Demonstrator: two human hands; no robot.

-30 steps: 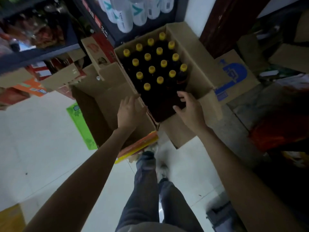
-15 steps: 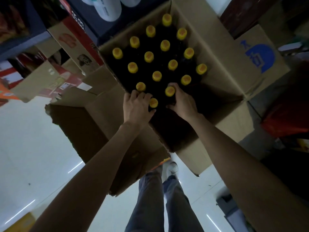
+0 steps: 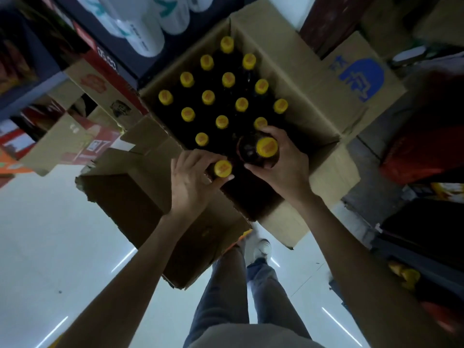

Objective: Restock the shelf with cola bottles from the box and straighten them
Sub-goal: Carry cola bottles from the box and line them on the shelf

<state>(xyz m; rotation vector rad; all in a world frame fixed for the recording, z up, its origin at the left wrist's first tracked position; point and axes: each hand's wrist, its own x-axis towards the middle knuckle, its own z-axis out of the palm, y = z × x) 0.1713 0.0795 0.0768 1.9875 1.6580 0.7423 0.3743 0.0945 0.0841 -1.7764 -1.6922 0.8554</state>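
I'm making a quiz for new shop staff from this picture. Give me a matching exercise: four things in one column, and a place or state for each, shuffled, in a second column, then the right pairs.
Things
1. left hand
2. right hand
3. blue logo
4. white bottles

Places or states
A. printed on an opened flap of the cola box
B. standing on the dark shelf beyond the box
C. holds a bottle raised above the rest
D. fingers round the neck of a bottle at the box's near edge

Pairs: 1-D, 2-C, 3-A, 4-B
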